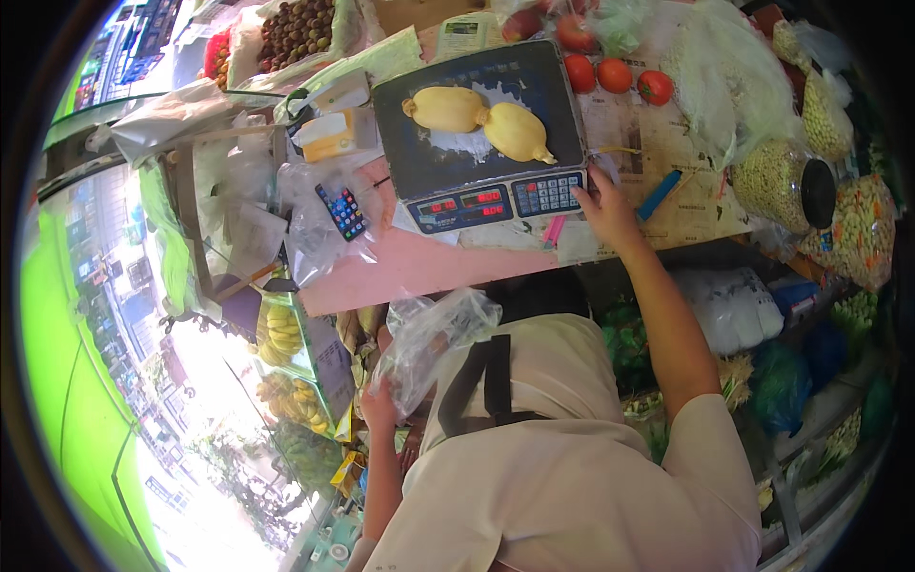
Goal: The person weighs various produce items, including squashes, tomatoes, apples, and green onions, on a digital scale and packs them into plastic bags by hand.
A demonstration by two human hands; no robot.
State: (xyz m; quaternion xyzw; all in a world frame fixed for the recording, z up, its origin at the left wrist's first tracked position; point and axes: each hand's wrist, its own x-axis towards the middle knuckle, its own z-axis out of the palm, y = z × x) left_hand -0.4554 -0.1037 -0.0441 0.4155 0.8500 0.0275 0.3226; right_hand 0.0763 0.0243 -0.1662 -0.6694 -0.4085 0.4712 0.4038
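Observation:
Two joined segments of lotus root lie on the dark plate of an electronic price scale, whose red digits are lit. My right hand is at the keypad at the scale's lower right corner, fingers apart, with fingertips at the keys and the casing edge. Low at my left side, my left hand holds a clear plastic bag, which hangs loosely crumpled in front of my waist. Left of the scale, a smartphone with a lit screen lies on more clear plastic.
Tomatoes, a blue pen-like object and a dark-lidded jar are right of the scale. A tissue pack lies left. Bananas sit below the pink tabletop; round brown fruit stands behind.

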